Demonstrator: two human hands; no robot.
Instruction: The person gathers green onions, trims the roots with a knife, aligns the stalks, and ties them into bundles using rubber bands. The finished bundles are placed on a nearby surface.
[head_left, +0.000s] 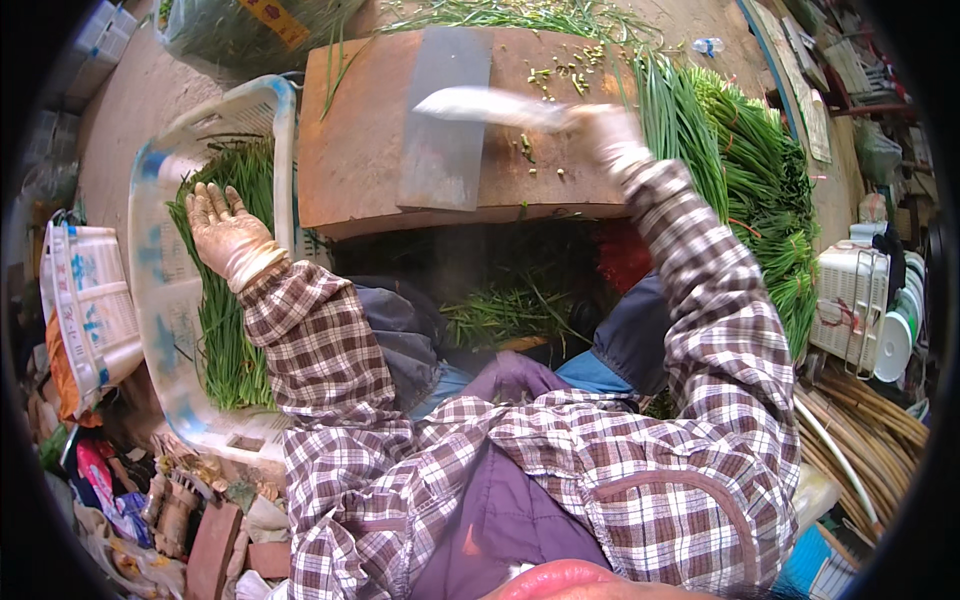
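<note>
My left hand (221, 225), in a pale soiled glove, lies with fingers spread on long green chives (236, 330) inside a white plastic crate (154, 270). In my gloved right hand (611, 135) is a knife (487, 106), its blade blurred by motion and pointing left over the wooden block (360, 135). A flat grey strip (448, 135) crosses the block's top. Small cut stem pieces (577, 79) are scattered over the block's right half. At its right edge lie loose long chives (679, 135), close to my right wrist.
Bundled greens (757, 165) are piled right of the block. Cut trimmings (510, 311) lie between my knees. A stuffed plastic bag (247, 37) stands at the far left. Another white basket (94, 300) sits left of the crate. Bamboo poles (862, 427) lie at the right, bricks (214, 551) at lower left.
</note>
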